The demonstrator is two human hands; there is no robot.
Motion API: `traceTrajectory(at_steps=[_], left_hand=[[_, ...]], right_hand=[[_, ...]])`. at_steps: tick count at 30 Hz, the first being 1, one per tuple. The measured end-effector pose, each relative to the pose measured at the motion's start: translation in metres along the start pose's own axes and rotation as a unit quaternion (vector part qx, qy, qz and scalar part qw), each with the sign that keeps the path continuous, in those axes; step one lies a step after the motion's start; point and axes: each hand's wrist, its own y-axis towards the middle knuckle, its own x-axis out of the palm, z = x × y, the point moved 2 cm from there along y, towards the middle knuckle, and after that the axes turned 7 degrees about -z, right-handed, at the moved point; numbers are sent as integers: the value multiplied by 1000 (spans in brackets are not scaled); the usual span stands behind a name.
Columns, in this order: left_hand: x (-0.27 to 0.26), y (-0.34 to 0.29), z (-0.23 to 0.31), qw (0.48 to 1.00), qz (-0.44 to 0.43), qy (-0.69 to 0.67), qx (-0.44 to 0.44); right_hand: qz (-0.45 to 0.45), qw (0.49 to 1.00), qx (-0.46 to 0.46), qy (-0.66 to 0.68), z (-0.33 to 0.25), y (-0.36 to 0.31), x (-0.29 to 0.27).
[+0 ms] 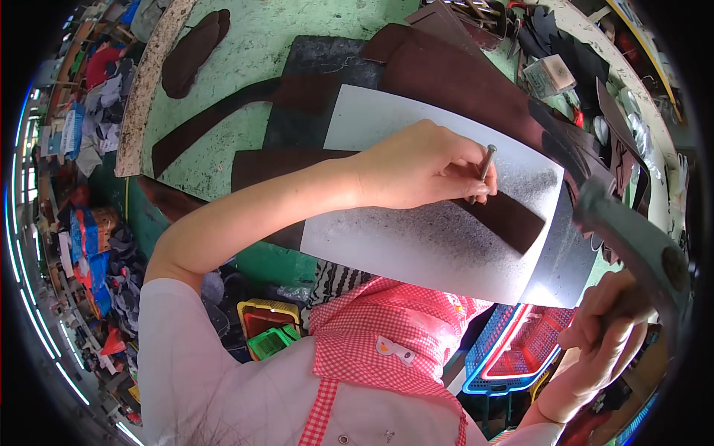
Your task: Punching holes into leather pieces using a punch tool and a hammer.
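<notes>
While the left hand (pixel 424 167) pinches a slick-looking punch (pixel 488 165), best held mid-shaft, the right hand (pixel 606 327) at four o'clock apparently clasps a heavy-looking, blurred hammer (pixel 641 245).

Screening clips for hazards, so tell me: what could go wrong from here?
The left grip pinches a slim metal punch close below its top, so a stray blow from the hammer in the right grip might catch it. The punch looks tilted and could skid on the brown strip. That strip lies on a pale sheet without a visible clamp, so it might shift.
</notes>
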Motion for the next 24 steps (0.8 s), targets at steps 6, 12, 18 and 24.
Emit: traceTrajectory(at_steps=[6, 12, 18, 24], left_hand=[[-3, -7, -4, 999, 9, 48, 18], [14, -11, 5, 943, 67, 297, 133], [7, -16, -3, 971, 52, 224, 58], [15, -15, -5, 988, 133, 20, 70]], right_hand=[[478, 836, -109, -248, 50, 26, 55], [336, 906, -136, -220, 43, 0, 45], [347, 878, -43, -325, 44, 51, 28], [370, 778, -74, -502, 77, 86, 12]])
